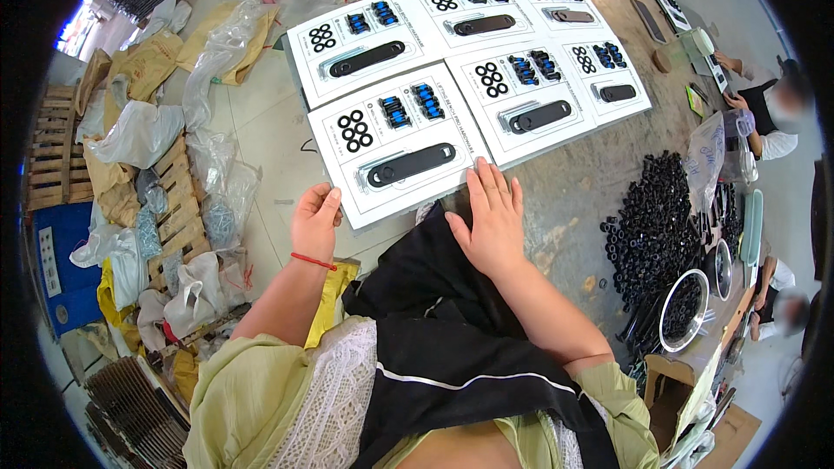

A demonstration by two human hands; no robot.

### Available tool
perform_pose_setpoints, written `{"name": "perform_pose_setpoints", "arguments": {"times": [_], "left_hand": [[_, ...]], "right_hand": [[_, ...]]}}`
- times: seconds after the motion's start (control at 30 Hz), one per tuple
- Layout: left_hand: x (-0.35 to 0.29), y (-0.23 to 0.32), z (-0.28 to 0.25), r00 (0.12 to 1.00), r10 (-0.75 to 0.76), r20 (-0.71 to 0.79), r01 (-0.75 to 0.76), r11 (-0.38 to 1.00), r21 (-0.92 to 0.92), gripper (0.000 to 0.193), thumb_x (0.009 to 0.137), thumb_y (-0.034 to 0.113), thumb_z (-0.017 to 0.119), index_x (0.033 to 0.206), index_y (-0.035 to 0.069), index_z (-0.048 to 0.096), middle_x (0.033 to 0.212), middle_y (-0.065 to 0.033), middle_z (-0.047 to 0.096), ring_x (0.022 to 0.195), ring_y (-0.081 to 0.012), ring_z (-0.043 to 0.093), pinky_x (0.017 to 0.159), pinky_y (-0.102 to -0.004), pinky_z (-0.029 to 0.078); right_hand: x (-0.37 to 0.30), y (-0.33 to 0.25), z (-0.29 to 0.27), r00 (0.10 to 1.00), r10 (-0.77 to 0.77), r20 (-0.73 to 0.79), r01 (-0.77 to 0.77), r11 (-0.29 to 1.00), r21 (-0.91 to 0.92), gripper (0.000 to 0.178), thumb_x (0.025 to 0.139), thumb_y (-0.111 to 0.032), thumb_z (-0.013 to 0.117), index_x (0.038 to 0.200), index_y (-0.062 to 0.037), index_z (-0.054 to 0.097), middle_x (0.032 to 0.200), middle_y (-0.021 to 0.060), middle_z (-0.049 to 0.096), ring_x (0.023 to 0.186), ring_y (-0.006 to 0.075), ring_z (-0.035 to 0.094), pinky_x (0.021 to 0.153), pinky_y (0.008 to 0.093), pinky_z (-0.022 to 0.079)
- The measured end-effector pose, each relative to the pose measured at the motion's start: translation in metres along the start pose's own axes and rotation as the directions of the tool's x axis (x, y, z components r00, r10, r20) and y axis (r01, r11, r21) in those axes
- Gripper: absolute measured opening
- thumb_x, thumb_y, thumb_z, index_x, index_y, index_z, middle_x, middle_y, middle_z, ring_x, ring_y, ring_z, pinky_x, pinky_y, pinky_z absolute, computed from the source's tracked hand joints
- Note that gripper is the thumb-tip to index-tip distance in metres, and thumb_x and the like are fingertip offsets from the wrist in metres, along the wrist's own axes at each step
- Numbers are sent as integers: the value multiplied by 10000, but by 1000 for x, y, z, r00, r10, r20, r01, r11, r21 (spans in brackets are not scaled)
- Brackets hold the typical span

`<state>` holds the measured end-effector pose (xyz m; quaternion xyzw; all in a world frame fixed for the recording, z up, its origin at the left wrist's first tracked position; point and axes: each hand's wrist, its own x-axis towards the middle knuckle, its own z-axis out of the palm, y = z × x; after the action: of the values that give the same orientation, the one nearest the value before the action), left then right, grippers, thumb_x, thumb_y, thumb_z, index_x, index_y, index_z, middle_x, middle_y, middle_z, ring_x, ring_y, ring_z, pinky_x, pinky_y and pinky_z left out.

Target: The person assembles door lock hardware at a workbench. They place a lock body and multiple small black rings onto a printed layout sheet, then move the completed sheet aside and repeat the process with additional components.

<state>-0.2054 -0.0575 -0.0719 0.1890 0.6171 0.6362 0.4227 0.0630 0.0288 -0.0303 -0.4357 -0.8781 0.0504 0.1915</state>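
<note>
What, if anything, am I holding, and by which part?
The front-left white card: your left hand seems to pinch its left edge, near the closest corner. Your right hand rests open at its near right corner, apparently not gripping.

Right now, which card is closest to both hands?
Front-row leftmost card: its near edge runs from left hand to right hand; the others lie behind or to the right.

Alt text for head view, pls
A person's left hand and right hand at the edges of a white card bearing black rings, blue-and-black hardware and a black bar; five similar cards share the table, with small black parts heaped at right.
</note>
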Motion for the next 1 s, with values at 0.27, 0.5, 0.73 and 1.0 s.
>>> {"name": "perform_pose_setpoints", "arguments": {"times": [0.27,0.5,0.73,1.0], "left_hand": [[-2,-2,10,998,0,-64,0,1000,6,209,962,204,643,1058,28,584,842,12,593,659,-58,471,589,-226,385],[-3,-8,13,997,19,-71,-20,1000,-19,153,970,203,632,1029,71,585,858,32,602,678,-44,468,604,-216,377],[9,-17,-4,995,64,-74,-65,998,-19,131,963,182,636,1043,93,583,891,33,609,734,-47,505,627,-216,389],[45,21,-18,906,396,-152,-280,828,486,301,975,264,597,1154,30,538,1003,-57,545,795,-129,471,676,-284,423]], "right_hand": [[1,1,0,998,40,45,-41,999,17,746,858,-409,662,1437,-14,407,1547,186,331,1438,343,303,1167,539,194],[-2,2,0,997,53,56,-55,998,26,749,876,-423,638,1452,-16,385,1555,178,320,1447,331,290,1176,527,176],[2,-3,4,996,56,73,-60,997,43,748,907,-458,574,1469,-12,363,1566,171,304,1464,303,265,1200,490,141],[22,2,-2,966,39,-255,27,967,252,599,765,-312,720,1246,-4,540,1370,189,505,1300,348,456,1093,517,320]]}}
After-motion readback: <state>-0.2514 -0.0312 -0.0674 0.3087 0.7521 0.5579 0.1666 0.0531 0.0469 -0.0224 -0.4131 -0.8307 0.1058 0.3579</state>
